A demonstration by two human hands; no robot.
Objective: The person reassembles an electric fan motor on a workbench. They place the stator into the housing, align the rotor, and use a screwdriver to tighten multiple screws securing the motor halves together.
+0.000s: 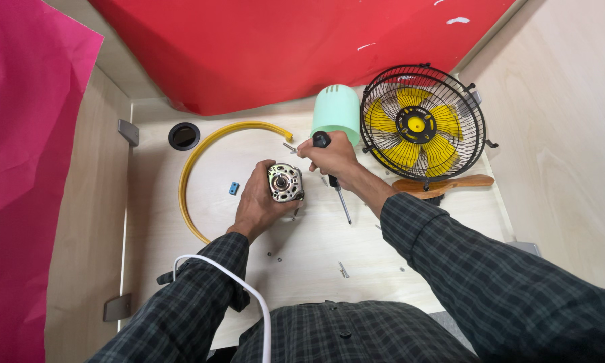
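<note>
Within left-hand fingers (265, 176): motor (285, 183); screwdriver (332, 178) beside.

A black wire fan guard (423, 121) with yellow blades (410, 125) stands at the back right, a mint-green cover (336, 111) beside it. A yellow ring (193, 175) curves across the wooden table (302, 249), a small blue piece (234, 188) inside it. Red paper (282, 47) hangs behind.

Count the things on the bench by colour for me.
Yellow: 2, fan blades, curved ring
Green: 1, housing
Black: 2, grille, screwdriver
Silver: 1, motor
Blue: 1, clip
Wood: 1, brush
Total: 8
</note>
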